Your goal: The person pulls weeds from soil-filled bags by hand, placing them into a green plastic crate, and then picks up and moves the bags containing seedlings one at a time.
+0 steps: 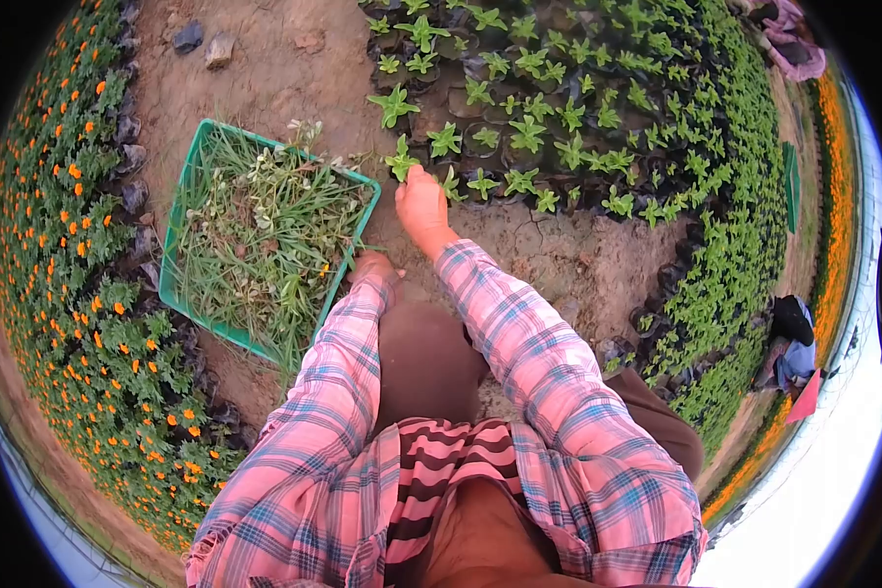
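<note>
My right hand (423, 211) reaches forward to the near left corner of the seedling bed. Its fingers are closed at a small green seedling (402, 157), whose leaves show just beyond the fingertips. My left hand (374, 265) is low beside the right edge of a green plastic crate (255, 347), close to my knee. Most of its fingers are hidden, so its grip does not show. Pulled grass and weeds (265, 220) fill the crate, with a few pale flowers among them.
Rows of seedlings in black bags (524, 132) spread ahead and to the right. Orange-flowered plants (88, 323) line the left side. Two stones (220, 50) lie on the soil path (284, 59). Other people (792, 343) are at the far right, one near a red flag-like piece (805, 398).
</note>
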A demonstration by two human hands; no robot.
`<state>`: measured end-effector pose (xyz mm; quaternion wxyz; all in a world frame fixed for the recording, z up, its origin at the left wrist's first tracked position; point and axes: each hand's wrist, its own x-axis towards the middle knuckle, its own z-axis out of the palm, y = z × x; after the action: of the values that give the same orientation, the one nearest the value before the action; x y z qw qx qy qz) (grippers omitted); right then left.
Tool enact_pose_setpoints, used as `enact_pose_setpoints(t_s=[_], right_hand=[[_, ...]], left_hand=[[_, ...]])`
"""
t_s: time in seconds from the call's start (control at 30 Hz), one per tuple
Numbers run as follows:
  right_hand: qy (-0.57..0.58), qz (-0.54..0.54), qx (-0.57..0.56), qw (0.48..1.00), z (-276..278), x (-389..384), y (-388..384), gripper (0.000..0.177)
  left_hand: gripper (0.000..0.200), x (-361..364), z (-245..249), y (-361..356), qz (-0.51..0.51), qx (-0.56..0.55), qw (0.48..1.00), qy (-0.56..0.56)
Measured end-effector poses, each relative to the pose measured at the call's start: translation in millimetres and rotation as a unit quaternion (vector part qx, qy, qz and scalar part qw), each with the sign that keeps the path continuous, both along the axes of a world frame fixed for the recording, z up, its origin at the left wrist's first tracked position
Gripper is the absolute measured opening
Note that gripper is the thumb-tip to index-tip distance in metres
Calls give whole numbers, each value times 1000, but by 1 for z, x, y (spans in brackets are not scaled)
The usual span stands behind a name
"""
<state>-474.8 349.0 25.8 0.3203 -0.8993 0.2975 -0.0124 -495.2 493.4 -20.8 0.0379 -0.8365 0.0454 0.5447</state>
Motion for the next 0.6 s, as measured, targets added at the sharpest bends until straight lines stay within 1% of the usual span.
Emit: enact_pose_setpoints(t_s=[0.07,0.1,0.13,0.2,0.23,0.27,0.3,0.33,0.37,0.4,0.43,0.47,0.5,0.57,0.6], right_hand=[[-4,-11,-8,1000,-2,1,-2,18],[5,14,4,1000,-6,2,-4,20],[15,38,17,999,-9,0,-3,21],[21,28,35,999,4,-5,6,23],[25,27,52,998,14,-8,11,24],[48,52,55,996,29,-15,15,34],[44,61,55,996,32,-24,22,38],[44,58,48,996,34,-33,27,42],[69,61,42,995,34,-44,29,49],[-4,85,5,996,29,-63,29,47],[16,78,56,995,43,-79,22,45],[-4,77,59,995,48,-97,15,40],[13,41,50,998,48,-123,4,40],[25,-44,106,993,40,-161,-9,36],[7,-96,87,992,30,-187,-16,34]], left_hand=[[91,-2,-5,-2,-10,12,1000,-23],[92,-4,-7,-3,-17,26,999,-44],[92,-5,-10,-4,-27,24,999,-41],[92,2,9,-12,78,50,995,-24],[92,1,6,-9,69,50,996,-23],[87,1,1,-3,37,20,999,-18],[83,0,-2,-2,-2,-13,1000,-9],[83,-9,-6,-15,-30,-24,999,2],[82,-6,-12,-18,-52,-42,997,24],[81,-5,-16,-22,-81,-63,993,52],[80,-2,-24,-28,-110,-82,987,85],[79,15,-42,-55,-134,-93,980,117],[78,-4,-23,7,-149,-100,974,141],[76,4,-25,29,-159,-100,968,168],[75,6,-27,31,-155,-97,968,174]])
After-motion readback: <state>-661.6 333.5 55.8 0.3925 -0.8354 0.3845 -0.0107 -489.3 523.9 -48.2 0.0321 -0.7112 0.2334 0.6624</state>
